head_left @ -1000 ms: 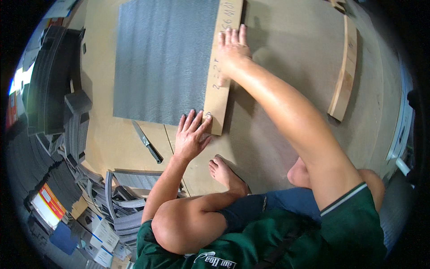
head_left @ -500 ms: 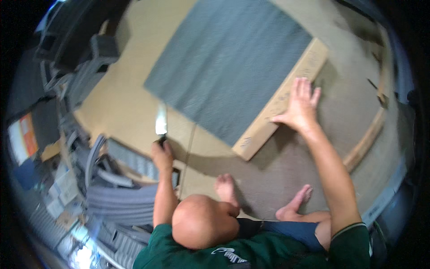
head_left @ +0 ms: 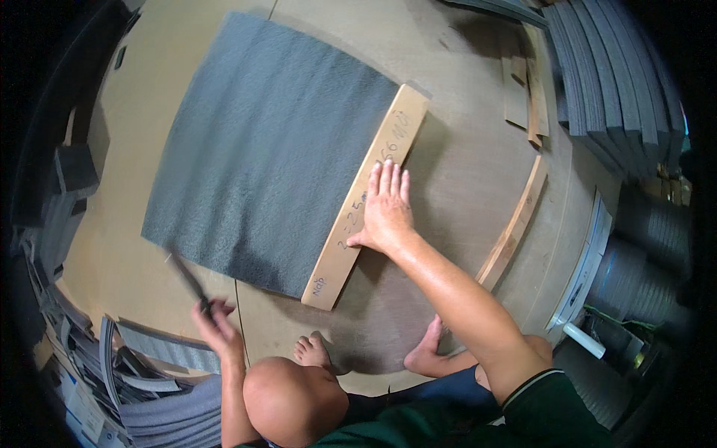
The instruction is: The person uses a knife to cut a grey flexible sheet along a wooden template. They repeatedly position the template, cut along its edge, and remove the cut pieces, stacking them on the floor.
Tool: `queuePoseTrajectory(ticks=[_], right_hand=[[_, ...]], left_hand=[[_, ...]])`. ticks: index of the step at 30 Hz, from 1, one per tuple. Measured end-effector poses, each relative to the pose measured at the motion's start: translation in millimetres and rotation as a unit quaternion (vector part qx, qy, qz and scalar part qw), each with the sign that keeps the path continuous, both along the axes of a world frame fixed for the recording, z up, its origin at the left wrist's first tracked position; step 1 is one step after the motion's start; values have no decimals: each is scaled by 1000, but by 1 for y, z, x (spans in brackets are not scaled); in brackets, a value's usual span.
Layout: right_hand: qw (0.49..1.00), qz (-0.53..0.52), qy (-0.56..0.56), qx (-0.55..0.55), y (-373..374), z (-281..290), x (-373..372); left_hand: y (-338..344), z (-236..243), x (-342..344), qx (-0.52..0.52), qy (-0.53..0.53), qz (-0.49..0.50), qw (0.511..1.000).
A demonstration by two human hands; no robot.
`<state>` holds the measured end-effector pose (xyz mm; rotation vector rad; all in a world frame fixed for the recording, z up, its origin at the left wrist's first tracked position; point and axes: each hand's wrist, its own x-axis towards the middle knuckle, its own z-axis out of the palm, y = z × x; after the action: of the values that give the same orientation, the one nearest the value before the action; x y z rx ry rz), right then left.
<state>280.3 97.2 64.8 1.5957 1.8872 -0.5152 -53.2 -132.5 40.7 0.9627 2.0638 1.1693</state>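
Note:
A dark grey foam sheet (head_left: pixel 261 157) lies flat before me, with gentle ripples across it. Along its right edge rests a wooden board (head_left: pixel 332 280) with handwriting on its top face. My right hand (head_left: pixel 386 213) presses down on the board's middle, fingers spread and thumb toward its left side. In my left hand (head_left: pixel 218 322) is a knife (head_left: pixel 188 280), gripped by its dark handle. The blade is blurred by motion and points up and left, close to the sheet's near left corner. Whether it touches the sheet I cannot tell.
A long wooden strip (head_left: pixel 515 220) lies on the floor to the right, with more wood pieces (head_left: pixel 526 89) beyond it. Stacked grey foam sheets (head_left: pixel 609 75) stand at the far right. Foam offcuts (head_left: pixel 168 403) pile up at the near left. My feet (head_left: pixel 314 351) are close to the sheet.
My view has turned, so the sheet and board appear farther left. My left hand has tilted the knife; its blade now leans leftward. The right hand stays on the board.

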Motion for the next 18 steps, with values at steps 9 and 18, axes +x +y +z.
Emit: queuePoseTrajectory(ticks=[9, 18], right_hand=[[999, -15, 22, -24, -2, 6, 6], [988, -18, 116, 103, -17, -26, 16]], left_hand=[[314, 18, 238, -136, 139, -425, 884], [352, 19, 293, -212, 160, -425, 865]])
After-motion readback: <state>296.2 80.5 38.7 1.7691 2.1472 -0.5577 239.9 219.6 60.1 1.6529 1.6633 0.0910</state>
